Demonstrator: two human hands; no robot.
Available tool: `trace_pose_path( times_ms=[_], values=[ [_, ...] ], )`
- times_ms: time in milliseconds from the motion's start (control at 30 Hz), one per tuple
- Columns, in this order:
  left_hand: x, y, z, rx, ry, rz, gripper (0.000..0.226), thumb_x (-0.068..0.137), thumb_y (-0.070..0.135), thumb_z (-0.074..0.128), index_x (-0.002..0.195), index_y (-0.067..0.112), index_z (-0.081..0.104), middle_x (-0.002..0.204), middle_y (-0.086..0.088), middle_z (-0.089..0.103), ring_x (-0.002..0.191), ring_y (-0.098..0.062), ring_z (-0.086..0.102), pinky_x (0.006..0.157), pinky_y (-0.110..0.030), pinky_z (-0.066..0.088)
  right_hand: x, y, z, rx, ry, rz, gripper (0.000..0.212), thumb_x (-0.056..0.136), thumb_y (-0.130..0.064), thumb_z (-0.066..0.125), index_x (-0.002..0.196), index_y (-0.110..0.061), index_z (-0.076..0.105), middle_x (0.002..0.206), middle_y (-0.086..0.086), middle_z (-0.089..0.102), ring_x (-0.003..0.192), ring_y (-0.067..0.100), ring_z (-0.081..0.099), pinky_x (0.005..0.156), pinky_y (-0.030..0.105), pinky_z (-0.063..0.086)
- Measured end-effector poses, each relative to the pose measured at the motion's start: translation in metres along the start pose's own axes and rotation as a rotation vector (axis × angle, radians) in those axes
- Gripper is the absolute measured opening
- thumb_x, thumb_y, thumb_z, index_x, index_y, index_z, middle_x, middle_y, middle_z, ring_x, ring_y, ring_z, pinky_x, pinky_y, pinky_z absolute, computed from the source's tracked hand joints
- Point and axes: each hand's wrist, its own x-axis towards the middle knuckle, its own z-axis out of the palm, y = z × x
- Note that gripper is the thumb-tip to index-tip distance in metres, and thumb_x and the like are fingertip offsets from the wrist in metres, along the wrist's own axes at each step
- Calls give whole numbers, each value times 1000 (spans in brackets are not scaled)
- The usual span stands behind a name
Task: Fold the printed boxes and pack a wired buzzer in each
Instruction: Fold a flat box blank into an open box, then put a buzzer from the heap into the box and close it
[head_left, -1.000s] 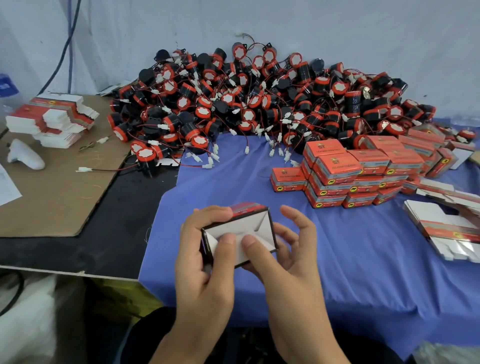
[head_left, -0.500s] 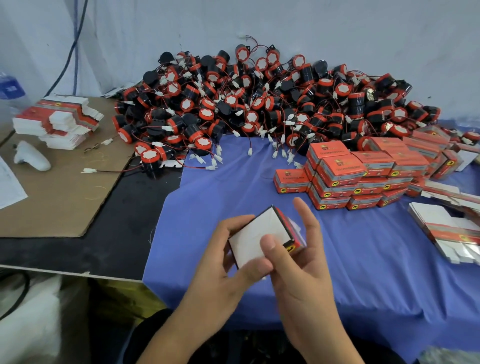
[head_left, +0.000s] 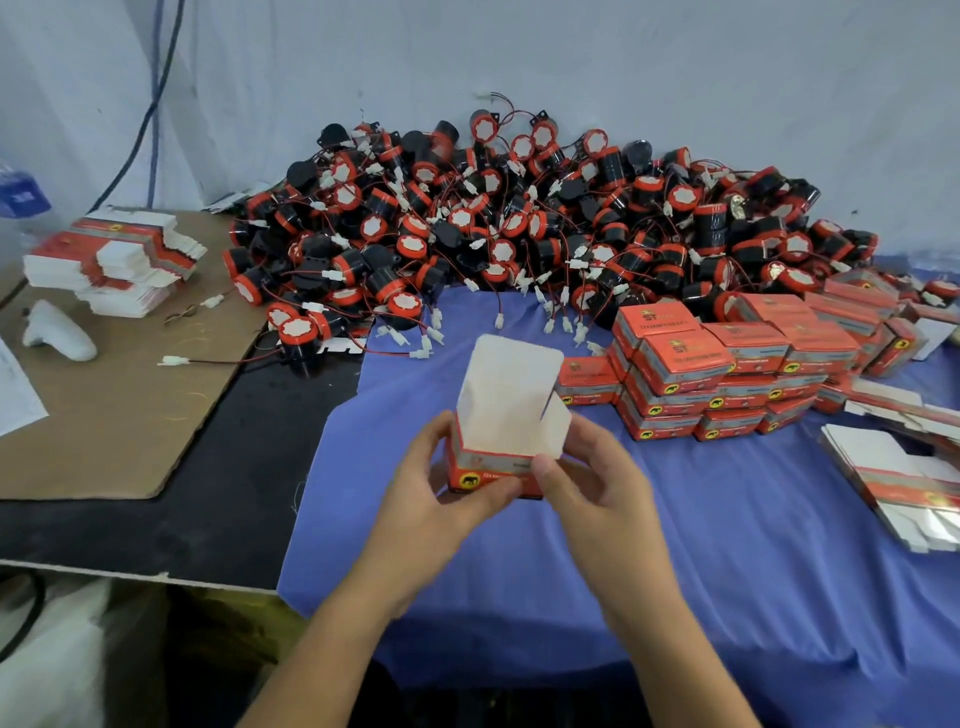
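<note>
You hold one printed box (head_left: 485, 475) upright in both hands, just above the blue cloth (head_left: 675, 561) and near the front edge of the bench (head_left: 218, 499). Your left hand (head_left: 431, 499) grips its left side, with the thumb laid across the red printed front and the fingers curled round behind. Your right hand (head_left: 597, 483) grips the right side, its thumb pressed at the lower corner of a white side flap (head_left: 553, 426). The top of the box is open. The long lid flap (head_left: 511, 384) stands straight up with its white inner face toward you, and the side flap leans out to the right (what lies inside the box, if anything, cannot be seen from this angle).

Behind the box, against the wall (head_left: 571, 62), the wired buzzers (head_left: 519, 223) lie in a broad heap. They have black bodies and red rims, and their thin wires and white plugs trail forward onto the cloth. To the right of your hands, closed boxes (head_left: 717, 364) are stacked in rows, several layers high. Farther right, flat unfolded boxes (head_left: 893, 467) lie piled on the cloth. On the left, a second flat box stack (head_left: 114, 260) rests on a cardboard sheet (head_left: 104, 415), and a white object (head_left: 57, 332) lies beside it.
</note>
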Motion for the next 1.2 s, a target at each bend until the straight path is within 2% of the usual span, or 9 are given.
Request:
trace_pose_path(
  times_ms=[133,200,433,567,733,867,933,1033,1200],
  values=[
    [15,-44,-4,1073,-121,-150,79,94,64,56,159,36,22,169,3,16,158,-25,-3,125,-46,18,1,51,12,-247,-18,62,36,93,-2,69,119,-27,68,111,-17,73,108,0,66,93,25,54],
    [15,-59,-7,1222,-114,-194,89,94,74,38,163,27,10,172,2,3,157,-23,-15,126,-43,5,-3,66,10,-238,-28,87,29,95,-7,70,110,-32,67,107,-23,72,105,-2,67,85,16,53],
    [17,-47,-31,842,-207,-282,116,81,74,62,163,21,-1,168,14,-2,154,-5,-7,126,-31,3,15,58,-14,-99,-50,155,25,95,-33,64,120,-30,64,116,-8,72,107,-1,68,88,14,52],
    [45,-18,-52,356,117,-272,62,97,49,55,154,28,41,157,18,40,138,5,38,112,-17,35,66,26,-22,94,-103,207,58,88,-65,48,127,-27,68,122,-10,73,116,3,67,96,20,54],
    [131,6,-63,225,182,-153,36,107,34,49,142,28,57,131,23,60,123,0,57,110,-27,42,182,14,37,48,-374,326,36,105,-41,52,124,-16,69,132,8,68,119,11,67,104,30,52],
    [226,-8,-63,301,285,-207,29,107,14,42,94,31,61,91,9,56,83,-16,51,74,-30,43,266,34,117,-119,-440,334,41,104,1,47,145,0,50,147,17,55,125,27,60,104,36,51],
    [265,-23,-63,432,339,-239,23,104,11,44,107,15,66,101,-5,65,92,-25,60,77,-34,46,294,52,150,-270,-458,274,46,98,14,42,143,3,51,141,23,58,122,34,60,93,39,53],
    [299,-42,-67,559,496,-266,27,97,6,50,117,11,67,111,-12,70,95,-30,61,76,-32,42,318,78,179,-418,-497,250,38,93,10,49,126,1,65,124,25,67,104,31,63,91,43,54],
    [312,-59,-76,570,550,-307,23,89,6,60,110,5,70,105,-16,72,103,-37,64,76,-32,42,338,94,190,-485,-502,235,35,91,1,54,120,-9,70,115,14,73,111,31,65,100,47,52]
  ],
)
